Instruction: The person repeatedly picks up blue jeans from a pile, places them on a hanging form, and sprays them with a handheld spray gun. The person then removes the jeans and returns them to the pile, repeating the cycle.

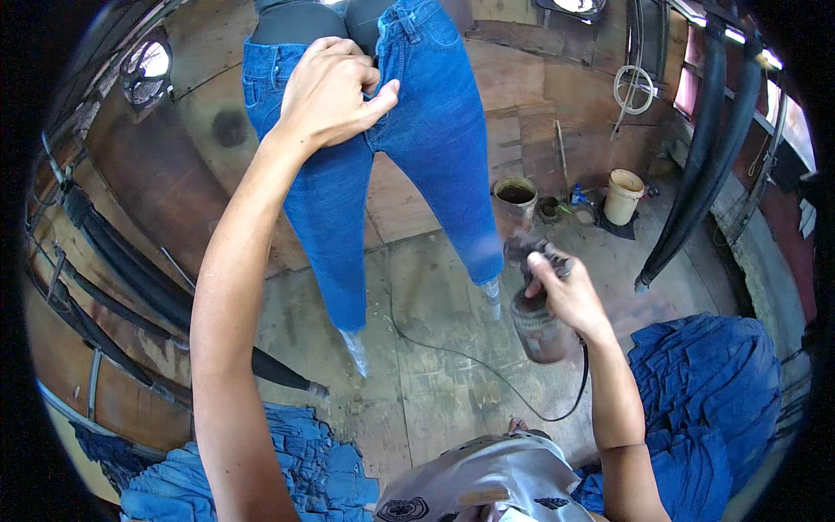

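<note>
A pair of blue jeans (pixel 435 113) is stretched over a dark mannequin form (pixel 291 24) with its fly open; pale, shiny leg ends (pixel 355 352) stick out below the hems. Across the fly lies my left hand (pixel 335 91), fingers curled on the denim and gripping its edge, thumb pointing right. My right hand (pixel 561 291) is wrapped round a spray gun (pixel 526 252), which has a stained cup (pixel 544 331) beneath it. The gun's nozzle is close to the hem of the right-hand leg, where a faint whitish mist shows. A thin dark hose (pixel 487 370) trails from the gun.
Piles of blue jeans lie at lower left (pixel 322 470) and lower right (pixel 704 400). A brown bucket (pixel 515 193) and a cream bucket (pixel 623 196) stand by the back wall. Dark covered, leg-like forms (pixel 709 139) hang at right; similar ones (pixel 130 244) jut from the left.
</note>
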Tool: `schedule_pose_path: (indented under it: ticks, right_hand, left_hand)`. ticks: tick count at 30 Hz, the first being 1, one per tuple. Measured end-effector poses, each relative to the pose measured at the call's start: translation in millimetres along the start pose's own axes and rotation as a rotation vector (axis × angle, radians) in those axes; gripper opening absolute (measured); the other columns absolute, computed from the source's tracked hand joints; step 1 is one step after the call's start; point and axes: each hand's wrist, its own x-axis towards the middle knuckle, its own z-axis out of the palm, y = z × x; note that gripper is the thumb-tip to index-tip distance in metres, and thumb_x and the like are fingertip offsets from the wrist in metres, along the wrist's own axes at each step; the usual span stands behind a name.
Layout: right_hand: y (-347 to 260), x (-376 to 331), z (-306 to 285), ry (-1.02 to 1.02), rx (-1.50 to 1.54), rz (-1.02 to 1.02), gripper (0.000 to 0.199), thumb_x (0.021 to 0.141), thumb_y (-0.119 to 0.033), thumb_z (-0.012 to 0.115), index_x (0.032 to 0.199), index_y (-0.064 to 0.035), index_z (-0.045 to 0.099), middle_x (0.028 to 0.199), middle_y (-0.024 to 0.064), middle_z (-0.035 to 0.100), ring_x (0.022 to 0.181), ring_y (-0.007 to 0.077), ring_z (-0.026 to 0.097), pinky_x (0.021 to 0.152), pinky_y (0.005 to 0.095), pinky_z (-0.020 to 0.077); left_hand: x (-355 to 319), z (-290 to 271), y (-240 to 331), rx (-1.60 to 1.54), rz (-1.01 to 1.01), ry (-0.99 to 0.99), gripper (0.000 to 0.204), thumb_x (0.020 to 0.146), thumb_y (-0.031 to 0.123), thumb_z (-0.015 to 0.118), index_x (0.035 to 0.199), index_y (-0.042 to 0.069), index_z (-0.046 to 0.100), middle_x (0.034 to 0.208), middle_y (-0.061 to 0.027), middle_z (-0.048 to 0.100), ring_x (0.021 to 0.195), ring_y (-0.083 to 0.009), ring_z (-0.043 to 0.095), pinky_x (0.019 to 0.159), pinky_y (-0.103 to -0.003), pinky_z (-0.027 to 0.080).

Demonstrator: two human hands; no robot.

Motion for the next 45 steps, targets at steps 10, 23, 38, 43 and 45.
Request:
schedule_pose_path:
  ticks: [10,23,38,43,45]
  right_hand:
    - [-34,-10,-38,0.178,0.407,-0.401,0.051,0.103,-0.045,0.052,0.130,-0.0024,0.059,0.075,0.0051,0.066,0.046,0.0039,0.047,0.040,0.0205,0.0358]
    - [15,-14,25,-0.089,-0.018,-0.036,0.038,0.102,-0.033,0.058,0.127,-0.0054,0.065,0.075,0.0041,0.068,0.057,0.0063,0.054,0.053,0.0246,0.0429]
    - [-38,-54,52,-0.089,0.239,-0.017,0.046,0.101,-0.033,0.061,0.137,-0.0046,0.059,0.072,-0.0022,0.059,0.057,0.0067,0.052,0.053,0.0263,0.0446]
    - [-35,-59,59,-0.196,-0.017,0.142,0.045,0.100,-0.035,0.062,0.133,-0.0051,0.063,0.073,0.0023,0.063,0.061,0.0087,0.058,0.060,0.0289,0.0487]
    - [-45,-64,53,-0.131,0.078,0.056,0.045,0.100,-0.034,0.062,0.134,-0.0041,0.062,0.073,0.0014,0.063,0.059,0.0081,0.056,0.059,0.0290,0.0485]
  left_hand:
    - [-10,4,-8,0.056,-0.027,-0.021,0.049,0.083,0.048,0.074,0.062,0.004,0.069,0.071,-0.0126,0.064,0.086,-0.0252,0.061,0.101,-0.040,0.041]
    - [16,13,13,0.184,0.050,0.103,0.051,0.083,0.052,0.073,0.087,0.001,0.074,0.098,-0.0163,0.071,0.107,-0.0335,0.061,0.104,-0.044,0.042]
    - [3,-57,-51,-0.382,-0.735,0.080,0.094,0.067,0.051,0.089,0.123,-0.008,0.044,0.107,-0.0237,0.064,0.098,-0.0260,0.064,0.086,-0.036,0.053]
    - [13,-64,-33,-0.288,-0.789,0.088,0.104,0.064,0.061,0.087,0.124,-0.011,0.043,0.116,-0.0303,0.061,0.108,-0.0343,0.063,0.094,-0.040,0.051]
    - [19,-65,-23,-0.227,-0.806,0.096,0.108,0.064,0.066,0.083,0.128,-0.011,0.042,0.121,-0.0327,0.058,0.112,-0.0381,0.062,0.096,-0.043,0.051]
